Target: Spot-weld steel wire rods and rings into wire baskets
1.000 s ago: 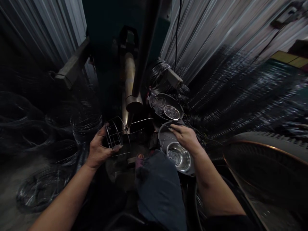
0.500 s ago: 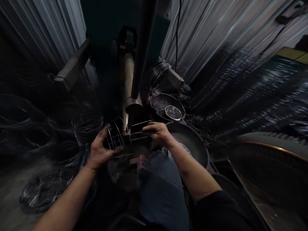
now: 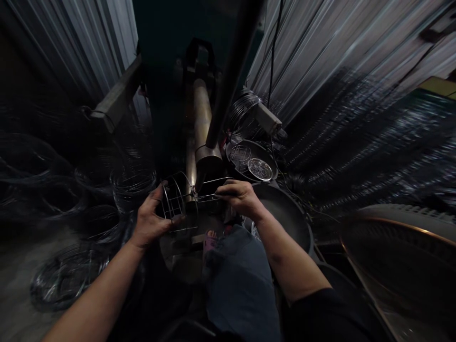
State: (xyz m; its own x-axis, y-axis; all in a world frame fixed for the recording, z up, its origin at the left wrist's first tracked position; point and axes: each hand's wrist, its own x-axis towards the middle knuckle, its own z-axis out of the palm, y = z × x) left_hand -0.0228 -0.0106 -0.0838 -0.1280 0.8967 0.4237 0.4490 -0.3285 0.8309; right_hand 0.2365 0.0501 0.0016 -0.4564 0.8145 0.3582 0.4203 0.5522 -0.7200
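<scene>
My left hand (image 3: 151, 218) grips the side of a round wire basket (image 3: 173, 202), thumb and fingers at its rings. My right hand (image 3: 240, 194) pinches a thin bent wire (image 3: 210, 195) that runs left toward the basket. Where wire and basket meet, they sit at the tip of the machine's lower metal arm (image 3: 191, 175). Just above is the thick end of the upper cylinder (image 3: 208, 154). Whether the wire is joined to the basket I cannot tell.
Right of the machine, a dark basin (image 3: 231, 151) holds a wire grid and a round metal dish (image 3: 260, 169). Nearer lies a larger basin (image 3: 290, 209). Wire coils (image 3: 245, 107) hang behind. Wire hoops (image 3: 67, 280) lie on the floor at left; a fan-like round guard (image 3: 399, 223) stands at right.
The view has swung slightly, so the machine appears further right. Both hands keep their hold, and the wire and basket now sit closer against the tip of the lower arm.
</scene>
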